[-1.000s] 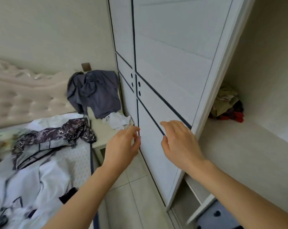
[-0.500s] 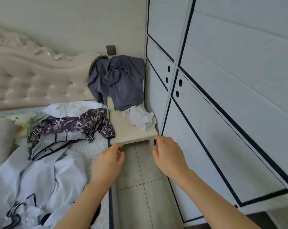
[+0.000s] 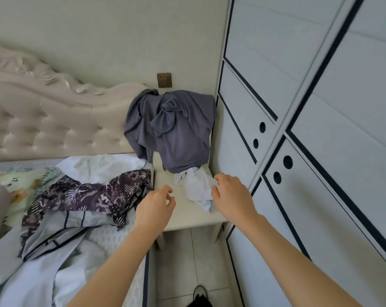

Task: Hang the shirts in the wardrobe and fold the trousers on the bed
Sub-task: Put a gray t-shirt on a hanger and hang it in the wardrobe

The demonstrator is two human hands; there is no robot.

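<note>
- Reaching both bare hands out over the pale bedside table (image 3: 187, 220) in the lower middle of the frame, I hold nothing in either.
- My left hand (image 3: 155, 204) hovers over the table's near left corner. Its fingers are loosely curled and the thumb is close to the fingertips, with nothing between them.
- My right hand (image 3: 233, 197) is spread a little wider at the right edge of a crumpled white cloth (image 3: 196, 187). I cannot tell whether the fingertips touch it.
- A grey shirt (image 3: 176, 134) is heaped in the centre of the frame, at the back of the table against the wall, and its hem lies over the white cloth.
- A dark patterned garment (image 3: 88, 196) lies left of centre on the bed (image 3: 112, 238), on top of a pale striped garment (image 3: 54, 231).
- The wardrobe (image 3: 309, 151) fills the right side of the frame, and the doors I can see are closed.
</note>
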